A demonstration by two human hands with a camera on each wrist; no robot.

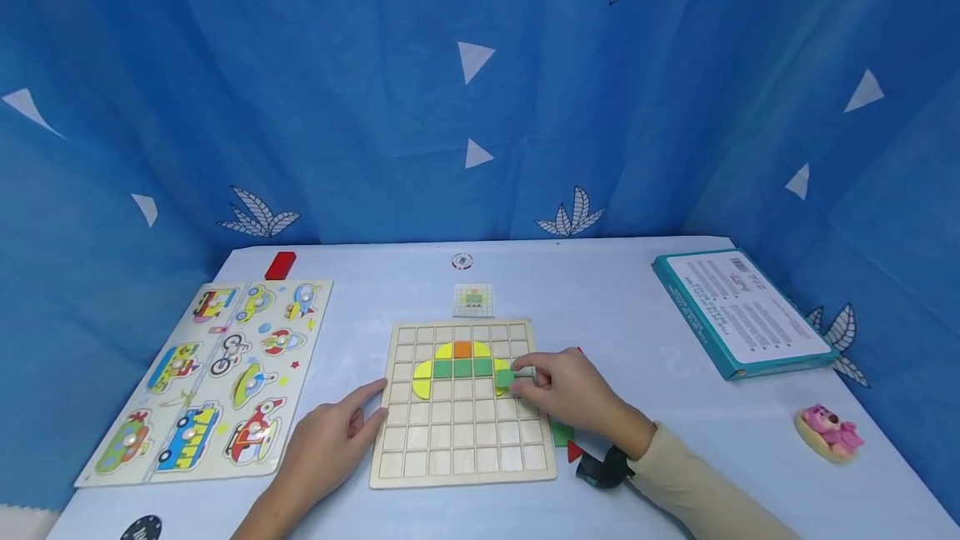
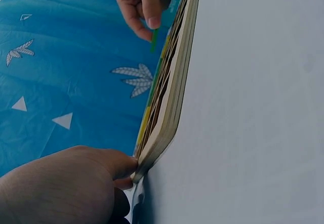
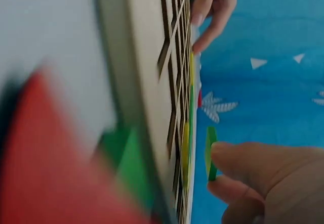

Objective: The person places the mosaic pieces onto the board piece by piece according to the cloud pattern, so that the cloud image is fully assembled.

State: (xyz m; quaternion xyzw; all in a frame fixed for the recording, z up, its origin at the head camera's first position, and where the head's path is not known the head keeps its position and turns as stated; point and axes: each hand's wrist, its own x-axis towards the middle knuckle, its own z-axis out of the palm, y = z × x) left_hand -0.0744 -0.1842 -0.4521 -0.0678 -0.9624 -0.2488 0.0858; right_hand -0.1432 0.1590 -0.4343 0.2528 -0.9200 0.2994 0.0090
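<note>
A wooden grid board lies flat in front of me. On it are an orange square, a row of green squares below that, and yellow curved pieces around them. My right hand pinches a green square tile between thumb and fingers, over the yellow piece at the pattern's right end. In the right wrist view, the tile is tilted on edge, apart from the board. With its fingertips, my left hand touches the board's left edge. Above the board lies a small pattern card.
Loose green and red pieces lie right of the board, partly hidden by my right arm. A vehicle peg puzzle and a red block are at left. On the right are a teal box and a pink bear figure.
</note>
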